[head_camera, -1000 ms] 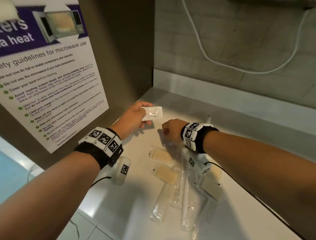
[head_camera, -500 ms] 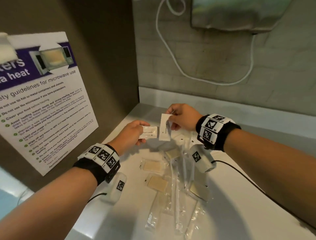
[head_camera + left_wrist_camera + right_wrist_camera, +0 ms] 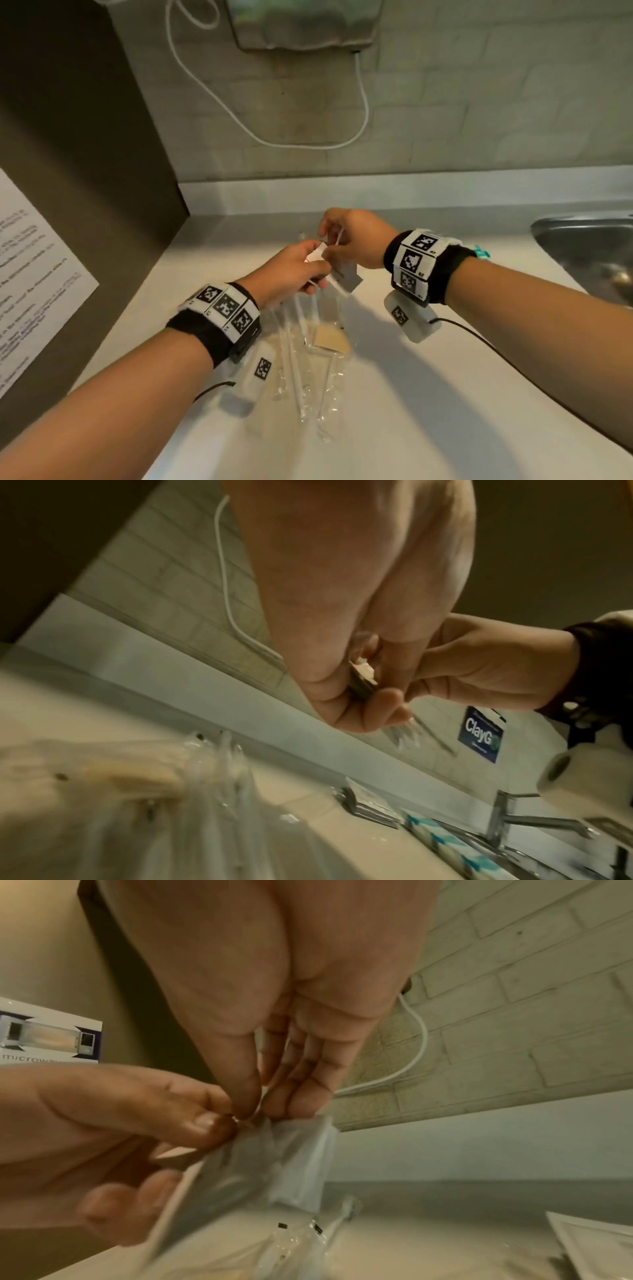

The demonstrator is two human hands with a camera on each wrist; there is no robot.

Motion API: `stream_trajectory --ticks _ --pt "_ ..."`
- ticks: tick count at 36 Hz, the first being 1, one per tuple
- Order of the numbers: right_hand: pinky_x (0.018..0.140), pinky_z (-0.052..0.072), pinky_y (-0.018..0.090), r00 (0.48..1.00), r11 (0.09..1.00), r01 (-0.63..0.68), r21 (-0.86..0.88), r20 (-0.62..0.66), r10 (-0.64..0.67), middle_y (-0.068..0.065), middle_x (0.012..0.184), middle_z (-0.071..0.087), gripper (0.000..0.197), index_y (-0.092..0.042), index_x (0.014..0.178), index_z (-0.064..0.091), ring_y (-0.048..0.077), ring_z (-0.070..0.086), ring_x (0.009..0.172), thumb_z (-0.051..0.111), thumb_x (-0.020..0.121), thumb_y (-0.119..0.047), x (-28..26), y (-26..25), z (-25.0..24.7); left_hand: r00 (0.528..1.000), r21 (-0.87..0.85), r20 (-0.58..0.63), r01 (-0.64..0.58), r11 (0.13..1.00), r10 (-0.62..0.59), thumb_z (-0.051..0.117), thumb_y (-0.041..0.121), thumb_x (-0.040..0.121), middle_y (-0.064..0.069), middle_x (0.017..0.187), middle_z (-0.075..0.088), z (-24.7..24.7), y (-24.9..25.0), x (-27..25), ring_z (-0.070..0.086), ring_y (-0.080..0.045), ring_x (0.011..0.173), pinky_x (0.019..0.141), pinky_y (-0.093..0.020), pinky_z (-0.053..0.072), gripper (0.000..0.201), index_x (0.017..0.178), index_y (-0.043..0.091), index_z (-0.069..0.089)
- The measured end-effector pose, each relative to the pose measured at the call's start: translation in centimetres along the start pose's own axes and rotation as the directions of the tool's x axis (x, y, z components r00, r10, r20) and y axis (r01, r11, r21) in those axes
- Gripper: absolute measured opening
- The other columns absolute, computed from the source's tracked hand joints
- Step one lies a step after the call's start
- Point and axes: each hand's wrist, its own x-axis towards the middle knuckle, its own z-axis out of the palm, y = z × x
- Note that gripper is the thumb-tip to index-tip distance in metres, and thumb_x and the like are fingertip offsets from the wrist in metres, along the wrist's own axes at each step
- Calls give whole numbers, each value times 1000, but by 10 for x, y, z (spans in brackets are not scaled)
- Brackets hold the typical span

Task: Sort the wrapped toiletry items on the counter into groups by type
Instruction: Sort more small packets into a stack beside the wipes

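Note:
Both hands meet above the counter (image 3: 428, 394). My left hand (image 3: 315, 270) grips a small white sachet (image 3: 313, 255) between thumb and fingers. My right hand (image 3: 329, 243) pinches the top of a second white sachet (image 3: 347, 279), which hangs against the first. In the right wrist view the two sachets (image 3: 274, 1164) overlap under the right fingertips (image 3: 246, 1096), with the left hand (image 3: 120, 1123) beside them. Below the hands lies a pile of clear-wrapped items (image 3: 301, 370): long white sticks and a beige pad (image 3: 330, 339).
A steel sink (image 3: 589, 246) sits at the right, with a tap (image 3: 503, 818). A notice (image 3: 34, 291) hangs on the brown left panel. A white cable (image 3: 239, 113) loops on the tiled back wall. Another white packet (image 3: 369, 804) and a teal-striped pack (image 3: 452, 845) lie towards the sink.
My right hand lifted a second white sachet from the counter and brought it to the one in my left hand. The hands now touch. The view has swung right.

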Motion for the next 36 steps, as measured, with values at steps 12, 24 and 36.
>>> stream_trajectory --ticks 12,24,36 --pt "81 50 33 932 933 -223 -282 220 289 4 114 66 50 -18 126 47 24 62 97 70 83 -32 -75 54 -2 984 182 173 -3 983 -29 54 8 96 -16 106 66 61 -7 21 66 -18 78 68 -31 58 25 118 20 51" --pt "65 42 29 898 802 -36 -596 332 287 1 94 62 24 -19 114 58 21 55 76 51 92 -24 -103 85 6 939 766 330 -210 608 -92 44 39 101 -4 111 61 109 -15 32 58 -19 93 81 -34 48 31 122 16 49" --pt "71 38 27 919 915 -67 -399 333 213 11 107 57 23 -9 113 56 28 60 94 50 92 -17 -121 107 24 975 864 209 -148 481 -76 42 11 95 -5 103 50 137 -27 30 55 -24 83 78 -40 48 18 107 13 56"
